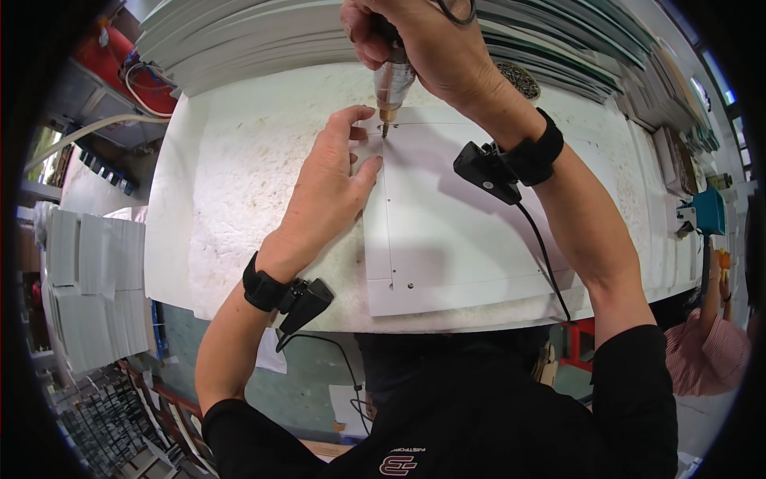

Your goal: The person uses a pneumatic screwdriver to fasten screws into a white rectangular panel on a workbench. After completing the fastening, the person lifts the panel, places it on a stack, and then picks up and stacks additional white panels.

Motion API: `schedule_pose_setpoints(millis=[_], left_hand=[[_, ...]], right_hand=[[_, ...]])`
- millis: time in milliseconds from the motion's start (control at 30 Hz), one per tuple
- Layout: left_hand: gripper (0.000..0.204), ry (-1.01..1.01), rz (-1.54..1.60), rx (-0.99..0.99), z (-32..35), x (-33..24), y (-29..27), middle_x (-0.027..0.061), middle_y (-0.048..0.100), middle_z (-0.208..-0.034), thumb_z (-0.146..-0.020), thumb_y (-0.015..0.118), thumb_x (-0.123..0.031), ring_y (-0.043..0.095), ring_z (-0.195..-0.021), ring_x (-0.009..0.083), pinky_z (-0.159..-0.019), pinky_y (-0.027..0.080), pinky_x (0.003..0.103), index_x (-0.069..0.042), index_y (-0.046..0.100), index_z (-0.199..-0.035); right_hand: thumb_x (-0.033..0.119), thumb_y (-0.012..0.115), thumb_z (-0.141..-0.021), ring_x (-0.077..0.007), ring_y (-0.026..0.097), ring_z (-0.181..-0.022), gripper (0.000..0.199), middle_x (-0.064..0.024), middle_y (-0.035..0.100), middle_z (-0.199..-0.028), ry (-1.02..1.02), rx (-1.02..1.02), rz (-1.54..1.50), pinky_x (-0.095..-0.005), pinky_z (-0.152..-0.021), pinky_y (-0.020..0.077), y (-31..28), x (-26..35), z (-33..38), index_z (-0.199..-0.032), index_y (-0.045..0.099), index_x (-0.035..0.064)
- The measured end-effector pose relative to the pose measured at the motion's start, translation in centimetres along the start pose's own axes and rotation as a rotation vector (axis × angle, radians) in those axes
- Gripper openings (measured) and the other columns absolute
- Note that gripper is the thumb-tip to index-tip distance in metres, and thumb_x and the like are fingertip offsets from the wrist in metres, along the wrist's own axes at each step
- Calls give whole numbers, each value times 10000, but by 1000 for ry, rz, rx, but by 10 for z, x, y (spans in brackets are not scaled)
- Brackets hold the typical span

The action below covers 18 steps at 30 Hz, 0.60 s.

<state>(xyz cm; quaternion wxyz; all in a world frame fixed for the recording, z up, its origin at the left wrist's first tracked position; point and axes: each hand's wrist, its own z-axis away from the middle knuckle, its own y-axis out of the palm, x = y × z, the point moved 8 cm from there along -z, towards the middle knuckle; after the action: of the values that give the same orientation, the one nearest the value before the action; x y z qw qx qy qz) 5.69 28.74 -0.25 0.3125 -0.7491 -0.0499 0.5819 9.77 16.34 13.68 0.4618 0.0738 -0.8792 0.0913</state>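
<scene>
My right hand (431, 44) is wrapped round an electric screwdriver (394, 81) with a clear sleeve and brass-coloured nose. The tool points down, its bit at the far left corner area of a flat white panel (471, 215). Small holes or screw heads dot the panel near its left and front edges. Beside the bit, my left hand (333, 164) rests at the panel's far left edge, thumb on the panel and fingers apart from it. Whether a screw sits under the bit is too small to tell. Each wrist wears a black strap with a small cabled device.
White panels (263, 40) are stacked along the back of the white worktable (239, 160). A dish of small screws (519, 80) stands behind my right forearm. More stacked panels (96, 279) stand at left. A teal device (707, 212) and another person (706, 351) are at right.
</scene>
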Motion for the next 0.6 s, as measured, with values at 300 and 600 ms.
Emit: schedule_pose_setpoints(millis=[300, 600], left_hand=[[631, 128, -125, 18, -1, -2, 0, 177, 542, -1273, -962, 651, -118, 590, -956, 196, -912, 503, 349, -78, 362, -1521], [499, 112, 24, 38, 8, -18, -11, 156, 585, -1401, -1022, 584, -208, 590, -1207, 261, -1064, 452, 383, -23, 477, -1473]], right_hand=[[309, 626, -1030, -61, 549, -513, 298, -14, 620, -645, 84, 123, 7, -226, -452, 450, 18, -9, 3, -852, 621, 69], [376, 573, -1024, -246, 731, -958, 343, -124, 704, -975, -3, 26, -397, -437, -862, 630, -20, 26, 8, -1009, 626, 37]])
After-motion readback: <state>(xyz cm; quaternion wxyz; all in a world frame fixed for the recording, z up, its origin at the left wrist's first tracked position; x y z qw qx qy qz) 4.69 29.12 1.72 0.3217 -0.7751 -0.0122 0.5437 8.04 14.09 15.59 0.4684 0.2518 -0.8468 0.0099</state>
